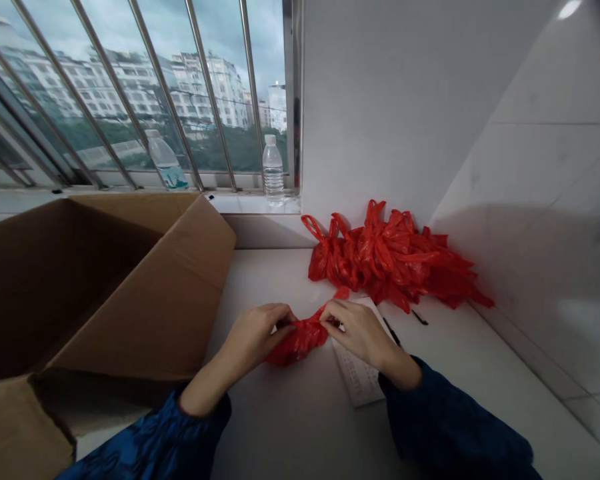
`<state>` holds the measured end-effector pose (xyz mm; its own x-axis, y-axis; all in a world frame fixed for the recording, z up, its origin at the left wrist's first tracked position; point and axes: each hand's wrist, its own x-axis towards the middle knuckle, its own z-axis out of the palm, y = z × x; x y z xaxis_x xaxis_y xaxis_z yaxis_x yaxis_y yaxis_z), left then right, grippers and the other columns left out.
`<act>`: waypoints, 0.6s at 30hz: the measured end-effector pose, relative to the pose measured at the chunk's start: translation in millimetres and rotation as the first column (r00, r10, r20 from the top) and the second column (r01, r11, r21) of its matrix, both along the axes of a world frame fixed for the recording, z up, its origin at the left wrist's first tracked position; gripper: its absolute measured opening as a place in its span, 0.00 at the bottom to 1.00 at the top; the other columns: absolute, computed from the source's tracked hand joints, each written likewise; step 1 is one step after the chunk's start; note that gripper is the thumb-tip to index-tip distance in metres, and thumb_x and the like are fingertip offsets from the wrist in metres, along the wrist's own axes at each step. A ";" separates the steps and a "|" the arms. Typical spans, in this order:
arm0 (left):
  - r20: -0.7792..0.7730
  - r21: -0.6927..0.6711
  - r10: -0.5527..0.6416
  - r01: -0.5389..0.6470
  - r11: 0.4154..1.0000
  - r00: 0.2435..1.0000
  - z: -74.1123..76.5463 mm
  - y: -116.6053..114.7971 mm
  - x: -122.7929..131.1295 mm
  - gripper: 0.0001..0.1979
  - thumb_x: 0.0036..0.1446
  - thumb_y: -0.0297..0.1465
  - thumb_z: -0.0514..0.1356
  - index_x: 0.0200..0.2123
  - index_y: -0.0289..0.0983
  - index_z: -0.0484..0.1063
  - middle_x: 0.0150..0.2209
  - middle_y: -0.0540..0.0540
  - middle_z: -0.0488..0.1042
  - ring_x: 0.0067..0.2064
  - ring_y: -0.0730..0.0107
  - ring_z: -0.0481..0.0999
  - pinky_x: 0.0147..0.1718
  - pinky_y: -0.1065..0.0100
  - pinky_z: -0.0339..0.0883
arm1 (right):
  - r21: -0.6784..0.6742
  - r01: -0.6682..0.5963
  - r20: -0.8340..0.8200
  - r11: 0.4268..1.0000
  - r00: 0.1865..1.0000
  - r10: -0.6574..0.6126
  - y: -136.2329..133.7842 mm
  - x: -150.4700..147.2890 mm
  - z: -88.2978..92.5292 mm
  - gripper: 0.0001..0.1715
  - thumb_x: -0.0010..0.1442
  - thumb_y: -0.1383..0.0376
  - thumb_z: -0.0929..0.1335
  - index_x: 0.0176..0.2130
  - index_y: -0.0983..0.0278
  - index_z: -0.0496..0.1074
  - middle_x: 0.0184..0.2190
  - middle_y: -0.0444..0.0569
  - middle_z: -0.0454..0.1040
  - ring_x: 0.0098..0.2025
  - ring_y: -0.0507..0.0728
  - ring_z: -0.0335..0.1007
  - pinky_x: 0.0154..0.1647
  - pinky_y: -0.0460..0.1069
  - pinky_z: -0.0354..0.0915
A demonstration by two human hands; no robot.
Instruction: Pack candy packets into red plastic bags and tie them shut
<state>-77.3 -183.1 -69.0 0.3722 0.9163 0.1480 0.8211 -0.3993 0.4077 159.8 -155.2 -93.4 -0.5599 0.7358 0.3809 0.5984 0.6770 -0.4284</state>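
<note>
A crumpled red plastic bag (300, 343) lies on the white table between my hands. My left hand (263, 330) pinches its left part, thumb and fingers closed on the thin plastic. On the other side my right hand (355, 330) grips the bag's upper right part, with a red end poking out beyond the fingers. What the bag holds, if anything, cannot be seen. Under and beside my right hand lies a white notepad (360, 373) with rows of writing, partly covered by the hand. A black pen (393, 333) lies along its right edge.
Several red plastic bags (380, 253) are heaped against the wall at the back right. A black pen cap or similar small piece (420, 318) lies before them. At left stands a large open cardboard box (180, 280). Two plastic bottles, one labelled (167, 163) and one plain (273, 172), stand on the windowsill.
</note>
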 end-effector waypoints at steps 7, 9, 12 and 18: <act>-0.095 0.058 0.283 -0.279 0.959 0.954 14.5 0.6 -28.4 0.10 0.62 0.33 0.54 0.39 0.43 0.76 0.40 0.49 0.82 0.41 0.60 0.80 0.33 0.68 0.64 | 0.023 0.197 0.017 0.980 0.980 -0.198 12.1 38.9 11.3 0.07 0.56 0.72 0.67 0.29 0.60 0.69 0.28 0.42 0.76 0.30 0.53 0.70 0.30 0.47 0.56; -0.166 0.016 0.321 -0.323 0.946 0.932 16.8 -1.4 -30.0 0.11 0.63 0.34 0.53 0.40 0.43 0.76 0.40 0.48 0.82 0.41 0.57 0.80 0.33 0.66 0.65 | 0.026 0.215 0.050 0.976 0.975 -0.216 13.7 43.8 10.8 0.07 0.56 0.72 0.67 0.28 0.60 0.68 0.27 0.42 0.75 0.29 0.53 0.70 0.28 0.47 0.53; -0.173 -0.022 0.246 -0.254 0.967 0.954 16.6 -6.3 -25.0 0.12 0.64 0.35 0.53 0.45 0.42 0.75 0.45 0.45 0.80 0.44 0.55 0.80 0.37 0.63 0.68 | -0.009 0.178 0.091 0.984 0.980 -0.177 11.4 43.6 12.3 0.08 0.56 0.74 0.66 0.30 0.60 0.70 0.29 0.42 0.75 0.29 0.53 0.70 0.28 0.47 0.53; -0.079 0.061 -0.026 0.031 0.998 0.997 6.4 -10.0 -5.3 0.15 0.62 0.35 0.59 0.52 0.41 0.70 0.53 0.42 0.73 0.54 0.55 0.73 0.50 0.58 0.67 | -0.073 0.141 0.186 0.987 0.975 -0.125 -2.4 36.4 22.4 0.06 0.59 0.73 0.68 0.36 0.61 0.72 0.36 0.46 0.76 0.35 0.55 0.74 0.33 0.48 0.60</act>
